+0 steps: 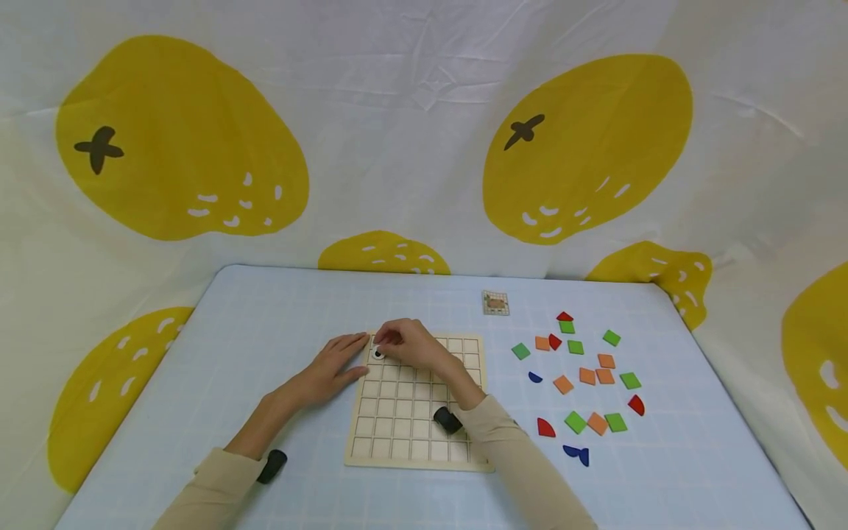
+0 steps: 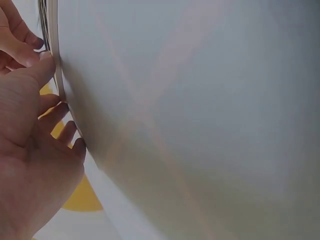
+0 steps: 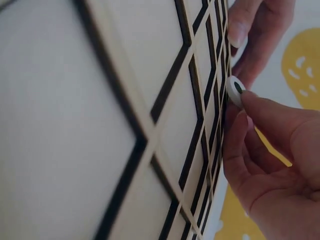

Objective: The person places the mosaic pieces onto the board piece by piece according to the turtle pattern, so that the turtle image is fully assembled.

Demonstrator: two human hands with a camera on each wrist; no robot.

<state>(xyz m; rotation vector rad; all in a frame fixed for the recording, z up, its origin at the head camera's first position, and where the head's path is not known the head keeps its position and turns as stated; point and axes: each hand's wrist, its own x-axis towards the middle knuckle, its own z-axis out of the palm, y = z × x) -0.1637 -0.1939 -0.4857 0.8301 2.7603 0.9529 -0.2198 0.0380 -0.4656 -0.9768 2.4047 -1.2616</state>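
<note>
A grid board (image 1: 364, 427) lies on the table (image 1: 285, 309); the left hand (image 1: 329, 372) is at its left edge, toward the far end; the right hand (image 1: 412, 344) is over its far left part, a disc (image 1: 378, 352) between the fingertips; loose tiles (image 1: 587, 375) lie right of the board; a card (image 1: 495, 302) lies beyond its far right corner; a cloth (image 1: 397, 147) hangs behind.

Your right hand (image 1: 416, 344) pinches a black-and-white disc (image 1: 377, 354) at the far left corner of the gridded wooden board (image 1: 401, 428); your left hand (image 1: 327, 374) touches the board's left edge. Flat coloured pieces (image 1: 576, 422) (mostly green and orange) lie scattered to your right.
</note>
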